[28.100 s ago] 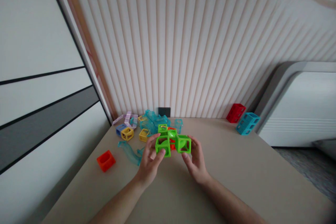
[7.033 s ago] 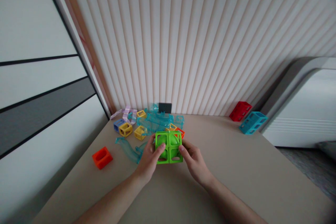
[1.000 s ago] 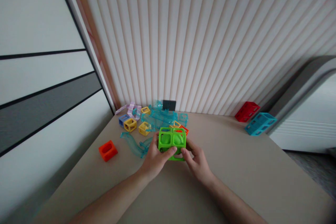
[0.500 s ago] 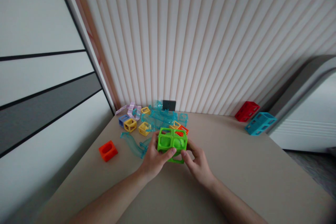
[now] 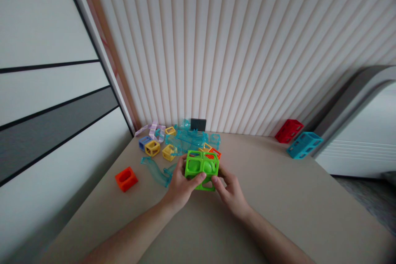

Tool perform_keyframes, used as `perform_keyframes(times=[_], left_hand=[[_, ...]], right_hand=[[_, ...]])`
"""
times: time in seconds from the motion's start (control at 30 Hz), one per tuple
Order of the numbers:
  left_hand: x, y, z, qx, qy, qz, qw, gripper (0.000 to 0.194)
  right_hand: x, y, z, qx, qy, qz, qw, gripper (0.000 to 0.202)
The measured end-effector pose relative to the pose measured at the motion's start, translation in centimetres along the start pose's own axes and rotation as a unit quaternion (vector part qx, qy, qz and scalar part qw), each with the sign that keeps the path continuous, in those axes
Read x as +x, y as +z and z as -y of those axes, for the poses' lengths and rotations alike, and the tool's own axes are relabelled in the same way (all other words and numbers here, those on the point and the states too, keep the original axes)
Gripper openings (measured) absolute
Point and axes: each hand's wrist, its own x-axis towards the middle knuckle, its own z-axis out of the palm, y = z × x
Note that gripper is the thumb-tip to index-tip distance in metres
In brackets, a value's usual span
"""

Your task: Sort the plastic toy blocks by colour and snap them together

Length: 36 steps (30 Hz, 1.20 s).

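Both hands are gripping the green cube block by its probably light, stiff, smooth frame edges.

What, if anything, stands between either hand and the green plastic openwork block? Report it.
Nothing visible: the left hand and the right hand both hold the green plastic openwork block directly, one from each side.
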Motion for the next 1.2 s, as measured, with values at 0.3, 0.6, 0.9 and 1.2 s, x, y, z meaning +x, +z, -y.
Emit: perform_keyframes(times=[0.3, 0.6, 0.9, 1.2], left_hand=[[-0.1, -0.2, 0.4, -0.111, -0.061, 0.035, 0.991, 0.049], [0.0, 0.2, 0.0, -0.276, -0.124, 0.055, 0.951, 0.042], [0.0, 0.2, 0.8, -0.26, -0.08, 0.072, 0.96, 0.035], [-0.3, 0.1, 2.0, -0.165, -0.008, 0.09, 0.982, 0.043]], right_hand=[[0.6, 0.4, 0.5, 0.111, 0.06, -0.026, 0.992, 0.048], [1.0, -0.1, -0.2, 0.061, 0.063, -0.101, 0.991, 0.048], [0.6, -0.1, -0.5, -0.101, -0.063, -0.148, 0.982, 0.049], [-0.5, 0.4, -0.4, -0.1, -0.064, -0.091, 0.989, 0.09]])
